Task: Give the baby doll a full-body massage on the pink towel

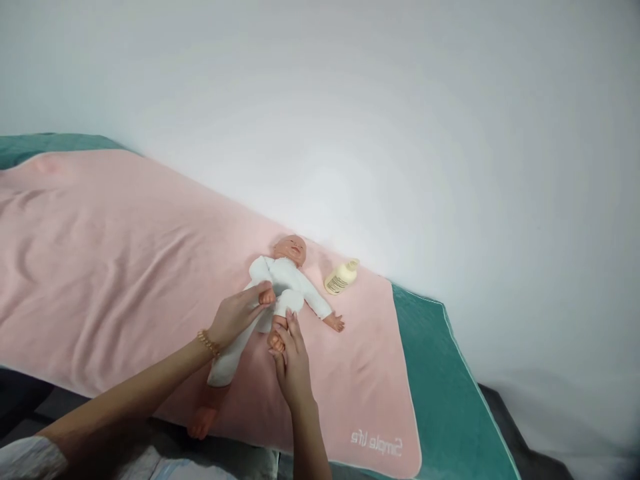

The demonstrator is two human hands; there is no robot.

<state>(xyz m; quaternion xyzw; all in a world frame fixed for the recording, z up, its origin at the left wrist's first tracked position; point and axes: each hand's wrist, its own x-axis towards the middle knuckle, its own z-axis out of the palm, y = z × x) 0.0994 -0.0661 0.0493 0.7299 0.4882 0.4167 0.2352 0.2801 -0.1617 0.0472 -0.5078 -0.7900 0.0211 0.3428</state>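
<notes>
A baby doll (286, 270) in white clothes lies on its back on the pink blanket (125, 233), its head toward the wall. My left hand (237, 318), with a beaded bracelet at the wrist, has its fingers closed on the doll's hand near its belly. The fingers of my right hand (294, 360) are closed round the doll's bent foot. The doll's other leg stretches toward the front edge beneath my left forearm. Its free arm points out to the right, palm up.
A pale yellow bottle (341, 277) leans near the wall, right of the doll's head. Green cloth (440, 373) shows beyond the blanket at the right and far left. The white wall (350, 133) rises behind.
</notes>
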